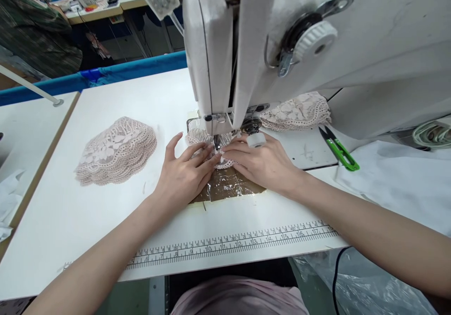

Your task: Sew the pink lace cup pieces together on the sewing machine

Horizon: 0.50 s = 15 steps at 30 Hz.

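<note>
A pale pink lace piece [225,163] lies under the needle of a white sewing machine [211,61]. My left hand [188,167] rests flat on its left side with fingers spread, fingertips close to the presser foot [217,142]. From the right, my right hand [262,160] lies over the lace, fingers extended toward the needle and partly behind a white round knob. Both hands press the lace from above, and their fingertips nearly meet in front of the foot. Brown tape [229,186] covers the table beneath.
A lace stack [116,150] sits on the white table [169,89] at left, another lace pile [299,111] behind the machine head. Green-handled snips [340,149] and white cloth [394,174] lie right. A ruler strip [232,244] runs along the front edge. A person's plaid sleeve [38,28] shows upper left.
</note>
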Motion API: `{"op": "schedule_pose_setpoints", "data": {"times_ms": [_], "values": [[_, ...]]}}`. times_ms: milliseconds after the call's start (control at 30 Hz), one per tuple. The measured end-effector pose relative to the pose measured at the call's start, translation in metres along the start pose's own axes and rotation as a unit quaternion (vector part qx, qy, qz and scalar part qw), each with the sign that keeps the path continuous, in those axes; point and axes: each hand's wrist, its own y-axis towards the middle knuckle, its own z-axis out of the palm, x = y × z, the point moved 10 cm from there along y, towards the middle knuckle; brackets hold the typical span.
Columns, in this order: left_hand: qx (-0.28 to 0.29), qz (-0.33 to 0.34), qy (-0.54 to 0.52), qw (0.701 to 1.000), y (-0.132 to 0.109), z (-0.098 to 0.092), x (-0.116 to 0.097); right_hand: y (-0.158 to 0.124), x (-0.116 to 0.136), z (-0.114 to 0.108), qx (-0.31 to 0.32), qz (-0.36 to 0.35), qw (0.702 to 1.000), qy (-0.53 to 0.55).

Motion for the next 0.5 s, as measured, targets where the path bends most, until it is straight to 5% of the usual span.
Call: {"op": "schedule_pose_setpoints", "data": {"times_ms": [500], "values": [[0.002,0.041,0.019,0.999,-0.009,-0.008,-0.018,-0.006,0.011,-0.007,-0.018,-0.020,0.999,-0.024]]}}
